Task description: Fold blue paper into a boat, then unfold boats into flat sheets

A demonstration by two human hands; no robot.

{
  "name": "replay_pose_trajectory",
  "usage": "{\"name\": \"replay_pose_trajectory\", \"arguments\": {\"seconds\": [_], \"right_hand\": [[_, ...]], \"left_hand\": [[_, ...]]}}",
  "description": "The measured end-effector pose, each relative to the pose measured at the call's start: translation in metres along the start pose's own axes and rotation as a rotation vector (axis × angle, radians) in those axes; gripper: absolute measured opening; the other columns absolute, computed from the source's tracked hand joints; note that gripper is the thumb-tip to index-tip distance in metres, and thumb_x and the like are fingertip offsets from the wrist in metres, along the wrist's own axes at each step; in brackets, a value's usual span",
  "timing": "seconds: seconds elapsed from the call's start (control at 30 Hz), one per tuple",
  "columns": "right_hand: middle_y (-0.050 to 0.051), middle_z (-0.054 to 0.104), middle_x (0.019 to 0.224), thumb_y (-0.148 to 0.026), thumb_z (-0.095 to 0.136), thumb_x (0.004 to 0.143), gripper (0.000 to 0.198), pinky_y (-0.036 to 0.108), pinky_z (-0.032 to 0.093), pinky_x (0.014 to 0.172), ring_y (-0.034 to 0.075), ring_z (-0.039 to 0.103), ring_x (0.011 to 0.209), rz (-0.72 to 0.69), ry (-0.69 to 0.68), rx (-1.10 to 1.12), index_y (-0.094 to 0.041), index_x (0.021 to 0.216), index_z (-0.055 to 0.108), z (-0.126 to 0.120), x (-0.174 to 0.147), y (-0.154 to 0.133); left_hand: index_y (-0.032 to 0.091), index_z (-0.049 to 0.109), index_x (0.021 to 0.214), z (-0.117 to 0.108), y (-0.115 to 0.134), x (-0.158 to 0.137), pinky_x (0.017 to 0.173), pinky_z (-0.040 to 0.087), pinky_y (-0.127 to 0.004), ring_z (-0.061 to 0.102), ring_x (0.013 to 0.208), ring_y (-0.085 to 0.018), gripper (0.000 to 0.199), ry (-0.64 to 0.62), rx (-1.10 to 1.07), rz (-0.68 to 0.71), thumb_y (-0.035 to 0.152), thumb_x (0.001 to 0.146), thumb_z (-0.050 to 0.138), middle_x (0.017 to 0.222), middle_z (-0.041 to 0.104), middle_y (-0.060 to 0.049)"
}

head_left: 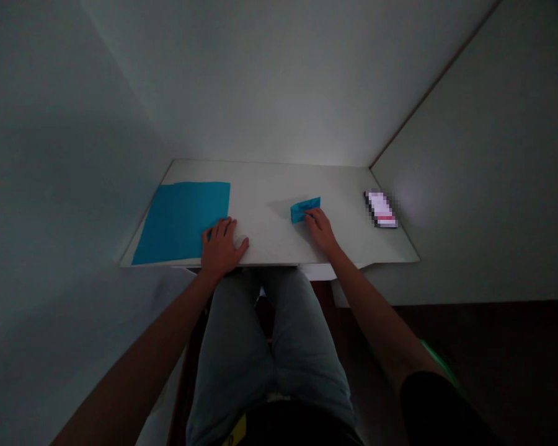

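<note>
On the white table (270, 186) set in a corner, left hand (221, 248) flat, fingers spread on the near right corner of the blue sheet (183, 220), right hand (320, 229) fingertips touching, possibly pinching, the folded blue paper (305, 209) mid-table, blurred phone (380, 209) near the right edge, bare surface between the hands.

The person wears pale grey-blue trousers (265, 347), a black short sleeve (428, 402), both forearms bare.

Small folded blue paper (305, 209) mid-table; flat blue sheet (182, 221) far left.
</note>
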State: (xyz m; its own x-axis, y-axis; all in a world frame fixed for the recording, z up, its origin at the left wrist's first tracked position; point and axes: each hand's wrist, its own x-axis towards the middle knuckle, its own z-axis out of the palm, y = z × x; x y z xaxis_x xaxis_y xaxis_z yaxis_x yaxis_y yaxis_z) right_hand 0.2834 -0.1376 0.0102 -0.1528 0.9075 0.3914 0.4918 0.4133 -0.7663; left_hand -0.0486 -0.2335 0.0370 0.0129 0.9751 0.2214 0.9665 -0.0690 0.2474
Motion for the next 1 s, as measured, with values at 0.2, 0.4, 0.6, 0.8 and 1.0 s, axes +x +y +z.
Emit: {"name": "replay_pose_trajectory", "arguments": {"seconds": [0.2,0.4,0.6,0.8,1.0], "right_hand": [[0.008,0.077,0.107,-0.042,0.059,0.101,0.023,0.045,0.058,0.095,0.026,0.069,0.096,0.099,0.006,0.082,-0.026,0.11,0.072,0.01,-0.013,-0.015],[0.011,0.074,0.122,-0.03,0.075,0.081,0.047,0.044,0.057,0.094,0.029,0.069,0.106,-0.069,-0.222,0.027,-0.024,0.127,0.066,0.01,-0.013,-0.024],[0.01,0.075,0.122,-0.03,0.077,0.085,0.061,0.039,0.056,0.083,0.022,0.067,0.087,-0.044,-0.344,0.025,-0.024,0.141,0.055,0.013,-0.017,-0.029],[0.012,0.069,0.127,-0.035,0.079,0.087,0.063,0.041,0.056,0.084,0.025,0.064,0.095,-0.086,-0.231,0.024,-0.024,0.144,0.054,0.018,-0.013,-0.021],[0.01,0.062,0.119,-0.047,0.07,0.099,0.038,0.044,0.057,0.082,0.023,0.059,0.089,-0.094,0.057,0.052,-0.026,0.13,0.064,0.012,-0.019,-0.038]], "left_hand": [[0.021,0.057,0.159,-0.003,-0.001,0.004,0.134,0.028,-0.064,0.042,0.166,-0.038,0.056,-0.043,-0.017,-0.029,0.046,0.11,0.05,0.174,0.053,-0.018],[0.021,0.063,0.15,0.007,0.039,0.025,0.121,0.043,-0.055,0.063,0.14,-0.036,0.047,0.051,-0.248,-0.057,0.048,0.112,0.058,0.148,0.069,-0.018],[0.023,0.056,0.158,0.029,0.083,0.037,0.113,0.047,-0.048,0.07,0.12,-0.03,0.061,-0.059,-0.448,0.086,0.045,0.104,0.074,0.132,0.072,-0.011],[0.031,0.059,0.161,0.033,0.078,0.038,0.111,0.05,-0.046,0.074,0.105,-0.024,0.059,-0.089,-0.492,0.146,0.03,0.104,0.07,0.128,0.072,-0.007],[0.029,0.082,0.135,0.033,0.078,0.04,0.108,0.055,-0.042,0.074,0.101,-0.021,0.034,-0.086,-0.412,0.174,0.029,0.104,0.067,0.133,0.067,-0.009]]}}
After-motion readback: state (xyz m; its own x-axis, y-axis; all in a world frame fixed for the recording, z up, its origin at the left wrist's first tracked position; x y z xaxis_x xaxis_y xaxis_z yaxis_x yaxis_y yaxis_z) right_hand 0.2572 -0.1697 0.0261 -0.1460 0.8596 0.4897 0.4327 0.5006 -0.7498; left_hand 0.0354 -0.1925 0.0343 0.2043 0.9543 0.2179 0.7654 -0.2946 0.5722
